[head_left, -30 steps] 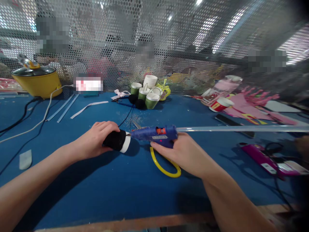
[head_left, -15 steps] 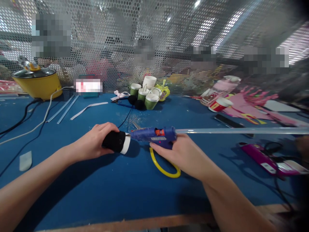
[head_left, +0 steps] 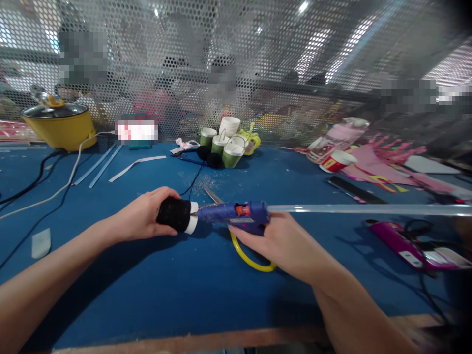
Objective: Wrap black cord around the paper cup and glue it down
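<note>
My left hand point(head_left: 149, 216) is wrapped round a small cup point(head_left: 173, 215) covered in black yarn, lying on its side with its white rim to the right. A strand of black yarn runs back from it. In my right hand point(head_left: 282, 241) is a blue glue gun point(head_left: 236, 212), a long clear glue stick point(head_left: 368, 210) jutting from its rear. The nozzle tip meets the white rim, though whether glue comes out is too small to see. Under the gun lie yellow-handled scissors point(head_left: 254, 263), their blades partly hidden.
Green-wrapped cups point(head_left: 232, 155) and black yarn balls point(head_left: 215, 160) stand at the back middle. A yellow electric pot point(head_left: 61, 130) is at back left, with cables nearby. On the right lie a purple power strip point(head_left: 398, 241), a black phone-like slab point(head_left: 354, 189) and pink sheets point(head_left: 372, 164).
The glue gun has tilted slightly, its rear end and glue stick dropping a little, while its nozzle has shifted slightly down along the white rim. My left hand stays almost still.
</note>
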Available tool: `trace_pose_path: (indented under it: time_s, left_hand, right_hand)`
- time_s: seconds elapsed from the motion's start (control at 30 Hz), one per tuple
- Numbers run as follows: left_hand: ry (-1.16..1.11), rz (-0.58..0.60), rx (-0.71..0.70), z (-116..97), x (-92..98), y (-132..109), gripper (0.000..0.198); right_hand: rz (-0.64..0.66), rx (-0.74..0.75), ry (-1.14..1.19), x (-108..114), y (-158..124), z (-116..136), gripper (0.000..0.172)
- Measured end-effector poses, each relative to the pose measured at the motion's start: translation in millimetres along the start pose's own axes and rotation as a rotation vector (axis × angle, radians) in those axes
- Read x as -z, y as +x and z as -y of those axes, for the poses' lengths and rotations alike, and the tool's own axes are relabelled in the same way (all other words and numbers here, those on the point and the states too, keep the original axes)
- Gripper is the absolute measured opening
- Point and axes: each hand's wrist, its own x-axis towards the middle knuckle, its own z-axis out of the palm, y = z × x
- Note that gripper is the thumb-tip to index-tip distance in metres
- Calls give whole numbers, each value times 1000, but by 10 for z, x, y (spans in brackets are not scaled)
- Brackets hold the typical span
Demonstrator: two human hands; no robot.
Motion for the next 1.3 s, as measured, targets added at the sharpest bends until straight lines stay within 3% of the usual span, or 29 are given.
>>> trace_pose_path:
  time_s: [0.17,0.43,1.07,1.3]
  left_hand:
    - [-5,-17,-29,22,-8,-9,49]
    - [115,-109,-211,50,-51,-7,45]
    - [187,-128,-299,51,-76,-8,41]
    - [195,-184,-312,87,-104,8,44]
  right_hand:
    - [-20,15,40,13,6,13,30]
    - [-81,-27,112,17,68,7,26]
    - [-52,-164,127,-68,173,-46,29]
    - [12,-288,404,-13,219,-54,27]
